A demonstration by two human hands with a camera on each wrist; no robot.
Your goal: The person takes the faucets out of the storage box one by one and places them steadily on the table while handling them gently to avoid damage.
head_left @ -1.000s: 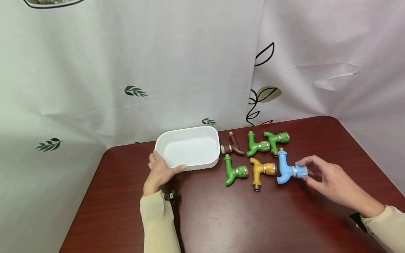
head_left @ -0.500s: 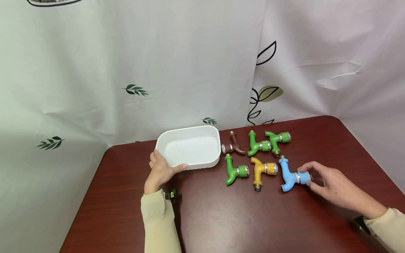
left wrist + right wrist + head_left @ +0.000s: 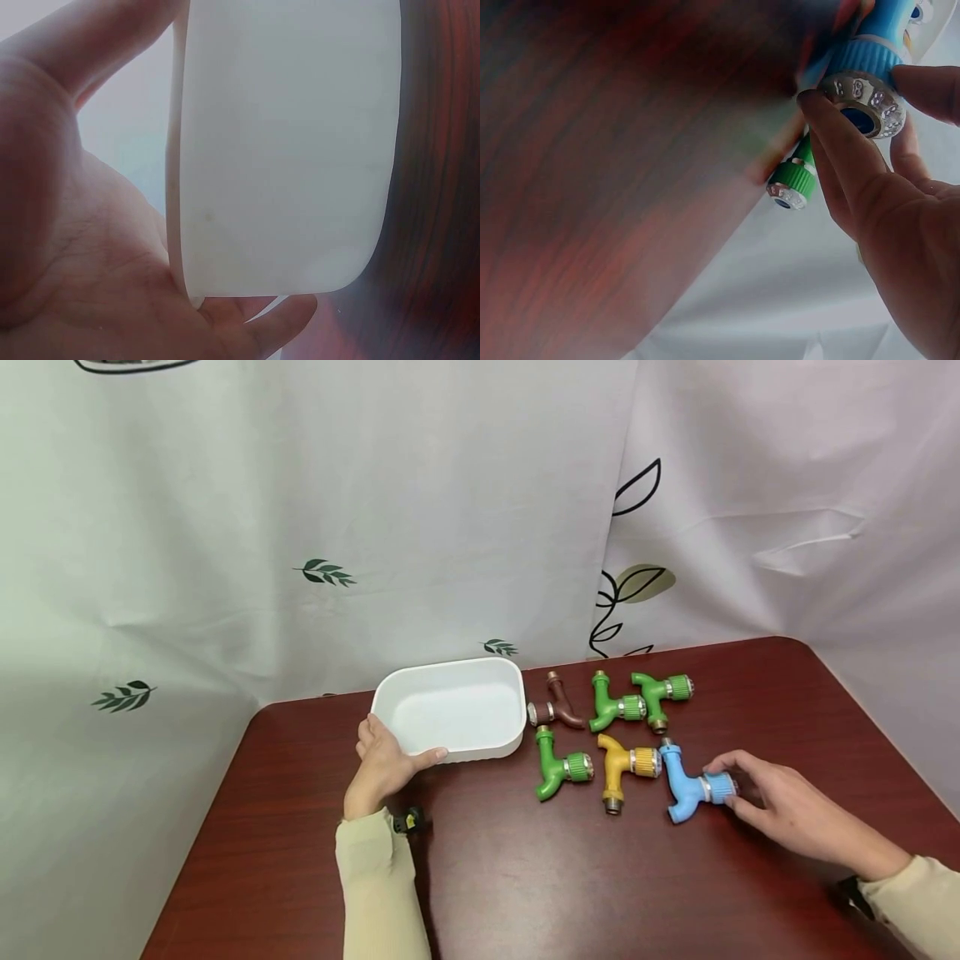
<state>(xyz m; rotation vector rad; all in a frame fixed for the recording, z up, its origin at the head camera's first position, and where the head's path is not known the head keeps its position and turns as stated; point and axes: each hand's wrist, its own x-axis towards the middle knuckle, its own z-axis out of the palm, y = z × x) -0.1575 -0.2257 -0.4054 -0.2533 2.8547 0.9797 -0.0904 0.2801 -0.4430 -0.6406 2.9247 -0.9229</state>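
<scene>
My left hand (image 3: 384, 768) grips the near left corner of a white plastic tub (image 3: 457, 753), thumb along its front side and fingers round the end. In the left wrist view the tub's outer wall (image 3: 292, 150) fills the middle. My right hand (image 3: 787, 802) holds the ribbed knob of a light blue tap (image 3: 684, 791) between thumb and fingers. Its spout points toward me and its threaded end away. The right wrist view shows the fingertips at the knob (image 3: 864, 64) with its silvery cap. Just left of the blue tap lies a yellow tap (image 3: 617, 768).
A brown tap (image 3: 562, 710) lies by the tub's right side. Green taps lie around it: one nearer me (image 3: 553, 770), another behind the yellow tap (image 3: 606, 706), a third (image 3: 657, 693) at the far right. A white patterned curtain (image 3: 465, 527) hangs behind the dark red table (image 3: 540, 877).
My right hand has drawn the blue tap toward me, away from the far right green tap, and turned it slightly. The left hand stays on the tub.
</scene>
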